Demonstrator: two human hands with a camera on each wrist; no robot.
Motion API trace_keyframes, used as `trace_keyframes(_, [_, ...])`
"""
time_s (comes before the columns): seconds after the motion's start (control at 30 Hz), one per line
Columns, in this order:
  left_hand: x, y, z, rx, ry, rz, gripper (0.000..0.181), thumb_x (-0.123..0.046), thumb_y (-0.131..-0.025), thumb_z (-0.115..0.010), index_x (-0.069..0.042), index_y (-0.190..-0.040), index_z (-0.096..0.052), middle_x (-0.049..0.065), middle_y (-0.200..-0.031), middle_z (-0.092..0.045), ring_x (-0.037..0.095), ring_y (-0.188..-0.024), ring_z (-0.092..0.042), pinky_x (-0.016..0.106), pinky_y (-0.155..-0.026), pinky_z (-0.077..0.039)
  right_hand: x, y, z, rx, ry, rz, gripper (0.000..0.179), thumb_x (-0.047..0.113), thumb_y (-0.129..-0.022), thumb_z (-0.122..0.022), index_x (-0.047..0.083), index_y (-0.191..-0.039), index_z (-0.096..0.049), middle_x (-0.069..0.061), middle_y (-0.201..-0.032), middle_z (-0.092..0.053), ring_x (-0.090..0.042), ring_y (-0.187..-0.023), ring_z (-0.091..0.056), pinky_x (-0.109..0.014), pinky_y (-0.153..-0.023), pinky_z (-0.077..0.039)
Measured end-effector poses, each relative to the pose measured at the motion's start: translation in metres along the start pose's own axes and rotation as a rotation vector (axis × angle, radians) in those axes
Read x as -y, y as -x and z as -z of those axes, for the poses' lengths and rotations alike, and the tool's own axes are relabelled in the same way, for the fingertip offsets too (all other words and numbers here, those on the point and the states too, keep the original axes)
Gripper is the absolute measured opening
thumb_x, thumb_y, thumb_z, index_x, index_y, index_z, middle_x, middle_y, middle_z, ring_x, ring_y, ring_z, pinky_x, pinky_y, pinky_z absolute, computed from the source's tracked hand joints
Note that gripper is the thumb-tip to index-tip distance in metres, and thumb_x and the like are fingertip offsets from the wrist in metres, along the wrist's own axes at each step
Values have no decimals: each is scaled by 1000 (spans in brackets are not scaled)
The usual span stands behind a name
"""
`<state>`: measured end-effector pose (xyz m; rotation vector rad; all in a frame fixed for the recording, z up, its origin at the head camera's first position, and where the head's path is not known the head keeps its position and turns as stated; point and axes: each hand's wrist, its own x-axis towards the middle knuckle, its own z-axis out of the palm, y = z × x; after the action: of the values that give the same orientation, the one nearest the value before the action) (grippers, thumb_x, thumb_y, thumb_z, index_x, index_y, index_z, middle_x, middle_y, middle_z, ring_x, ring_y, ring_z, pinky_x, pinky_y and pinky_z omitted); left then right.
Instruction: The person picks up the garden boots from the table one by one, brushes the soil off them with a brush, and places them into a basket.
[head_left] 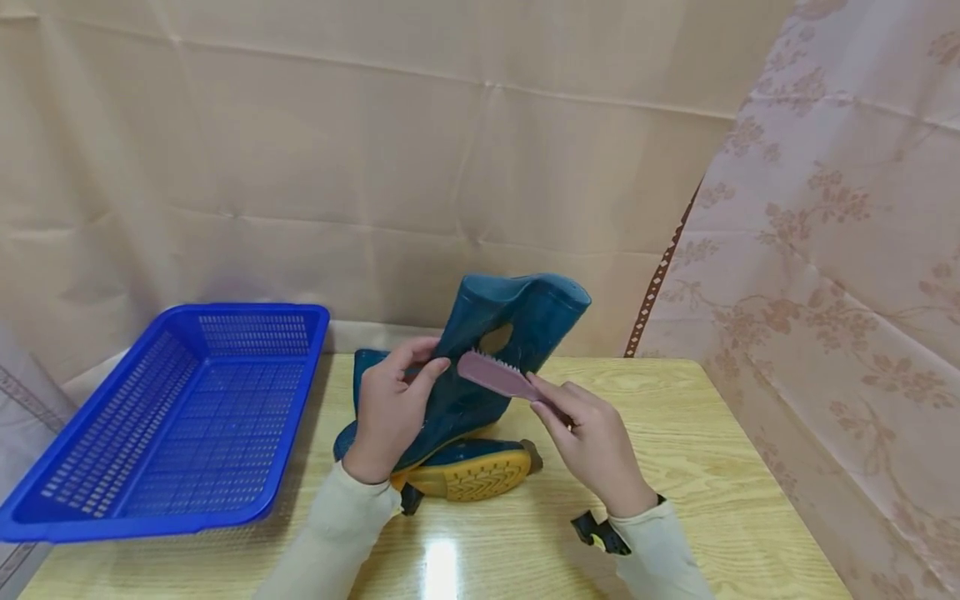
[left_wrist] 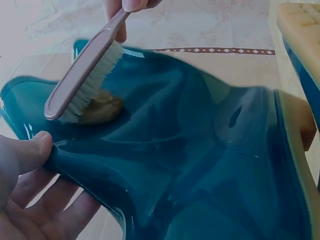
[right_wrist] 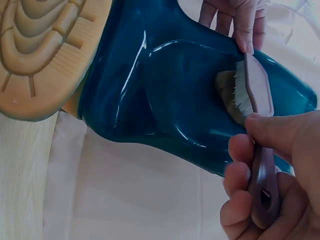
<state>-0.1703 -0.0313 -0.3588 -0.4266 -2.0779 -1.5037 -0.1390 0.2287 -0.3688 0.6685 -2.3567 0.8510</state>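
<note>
A teal rubber boot [head_left: 551,321] is held tilted, its shaft top pointing up and away. My left hand [head_left: 393,408] grips the edge of the shaft, thumb on the near side and fingers beneath [left_wrist: 60,205]. A tan, mud-like patch [left_wrist: 102,107] shows on the shaft. In my right hand [head_left: 592,433] is a mauve scrubbing brush [head_left: 495,375], gripped by its handle [right_wrist: 262,185]. Its white bristles [right_wrist: 241,90] meet the patch in the right wrist view. Below lies a second boot with a yellow treaded sole [head_left: 483,479], partly hidden by the first.
A blue plastic basket [head_left: 296,417] with slotted walls stands on the wood-grain table [head_left: 660,458], left of the boots. A beige cloth [head_left: 375,167] hangs behind the table, and a flowered cloth [head_left: 862,292] hangs along the right side.
</note>
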Motion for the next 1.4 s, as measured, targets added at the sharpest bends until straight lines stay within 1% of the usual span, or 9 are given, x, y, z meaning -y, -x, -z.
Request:
trace_keyframes(0.17, [0,0,-2,40,-11,3,18,-18,-98,-73,-15,-115,-75,-3,-103,-77,10,-89,-72,31,-75,-60,0,-1,0,-24,22,12,32,9,-93,-77,14,-125,-77,9,-84,-71,-6,-68,-52,-24,-58,-43])
trace_keyframes(0.3, [-1,-1,0,-4,-20,33,15,-17,-97,-74,-14,-112,-76,-2,-103,-78,11,-89,-72,31,-75,-60,1,-2,1,-41,41,13,21,11,-94,-76,15,-115,-80,10,-85,-73,-6,-73,-53,-26,-63,-44])
trace_keyframes(0.43, [-1,0,2,-39,2,61,12,-16,-96,-75,-14,-108,-75,-2,-101,-77,12,-90,-72,31,-75,-59,3,-2,1,-29,26,-13,15,14,-95,-76,15,-110,-79,11,-85,-70,-5,-72,-51,-25,-59,-46])
trace_keyframes(0.7, [1,0,1,121,-25,48,18,-15,-99,-71,-14,-116,-72,-1,-105,-76,13,-94,-70,34,-76,-62,6,-2,1,35,3,-82,8,19,-97,-75,16,-104,-76,12,-80,-62,-4,-60,-48,-23,-51,-41])
trace_keyframes(0.9, [2,-2,2,172,-64,95,22,-17,-100,-70,-13,-121,-69,1,-105,-74,14,-94,-69,37,-79,-61,6,-3,3,134,15,-225,10,26,-99,-72,19,-92,-75,12,-68,-55,-5,-54,-44,-24,-48,-37])
trace_keyframes(1.0, [2,-2,2,182,-79,111,22,-17,-100,-70,-12,-121,-69,2,-106,-73,15,-96,-69,38,-82,-61,4,-2,5,164,16,-257,13,28,-99,-71,20,-89,-74,12,-64,-51,-5,-52,-41,-24,-47,-34])
trace_keyframes(1.1, [1,-2,2,188,-93,111,22,-17,-99,-71,-12,-121,-69,2,-106,-74,15,-97,-69,38,-83,-61,3,-2,8,166,25,-225,10,27,-98,-73,21,-90,-75,14,-65,-51,-4,-52,-41,-24,-48,-34])
trace_keyframes(1.3, [0,0,3,209,-121,62,21,-15,-99,-71,-13,-120,-69,1,-104,-74,14,-92,-69,38,-81,-61,6,-3,7,145,26,-93,4,22,-97,-75,19,-95,-78,16,-72,-57,-1,-55,-43,-22,-49,-37])
trace_keyframes(1.4, [-1,1,3,216,-130,35,20,-14,-99,-70,-13,-120,-69,1,-103,-74,14,-92,-69,40,-80,-61,7,-3,6,123,8,-93,4,21,-96,-76,18,-95,-77,14,-74,-60,-2,-56,-44,-22,-48,-38])
